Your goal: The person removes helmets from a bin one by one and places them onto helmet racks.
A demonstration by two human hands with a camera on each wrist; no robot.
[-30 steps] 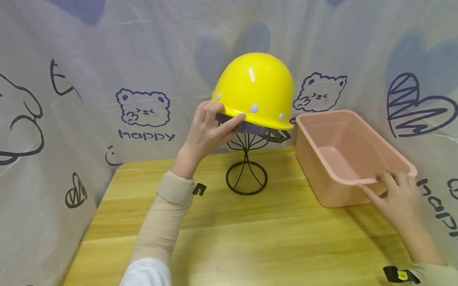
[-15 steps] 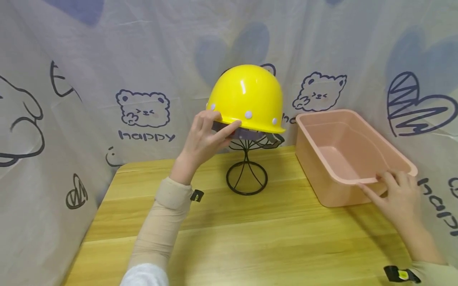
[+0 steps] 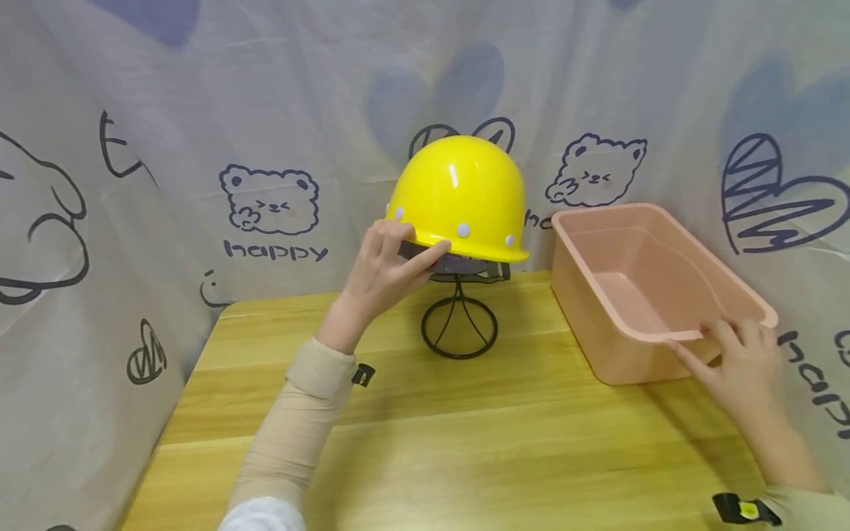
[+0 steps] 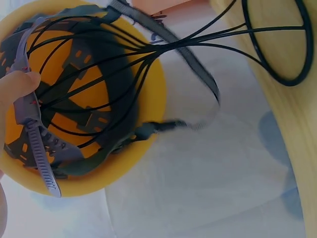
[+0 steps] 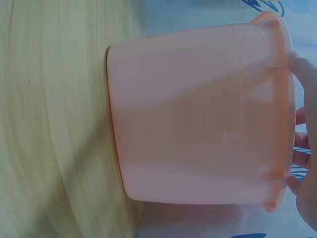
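Observation:
My left hand (image 3: 385, 262) grips the near left rim of a yellow hard hat (image 3: 458, 188), thumb along the brim. The hat sits over the top of a black wire stand (image 3: 460, 328), whose round base rests on the table. From below, the left wrist view shows the stand's wires reaching inside the shell, the grey headband (image 4: 29, 106) under a fingertip, and a dangling chin strap (image 4: 198, 67). At the right, my right hand (image 3: 744, 369) holds the near rim of a pink plastic bin (image 3: 598, 317), fingers over the edge and thumb outside.
The wooden table (image 3: 425, 435) backs onto a pale curtain (image 3: 319, 88) printed with bears and hearts, which also runs along both sides. The bin stands at the table's right rear, just right of the stand.
My left hand has brought the hard hat down and slightly left, so it covers more of the wire stand's upper part. My right hand stays on the bin's rim.

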